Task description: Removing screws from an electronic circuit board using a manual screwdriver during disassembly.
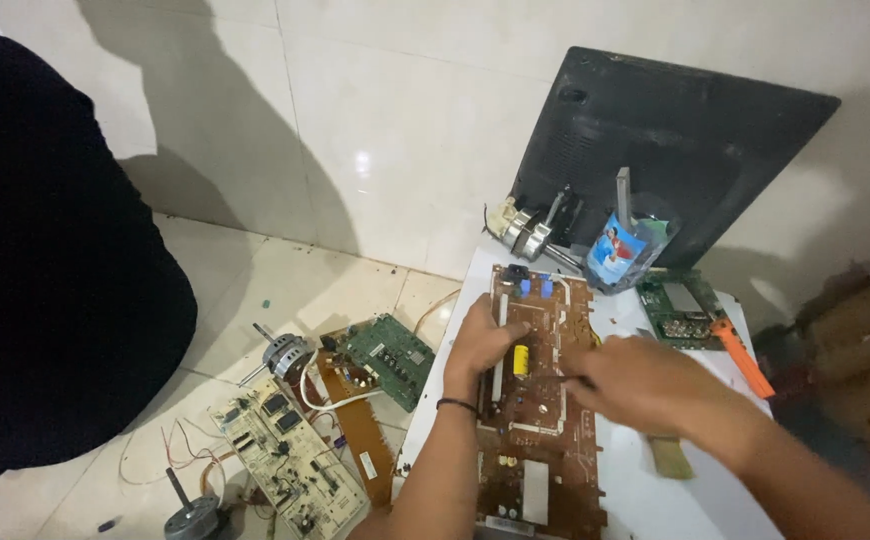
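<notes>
A long brown circuit board (540, 440) lies on a white table top (645, 500). My left hand (480, 340) presses flat on the board's left edge, beside a yellow component (520, 359); a dark band circles its wrist. My right hand (645, 385) is blurred and closed around a thin dark tool whose tip (555, 379) touches the board near the yellow part.
A green board (680, 310), an orange-handled tool (743, 358), a brush (667, 455), a cup of tools (617, 250) and a black monitor back cover (665, 140) sit at the table's far end. Boards (290, 460) and small motors (280, 355) litter the tiled floor. A dark-clothed person (45, 270) is at left.
</notes>
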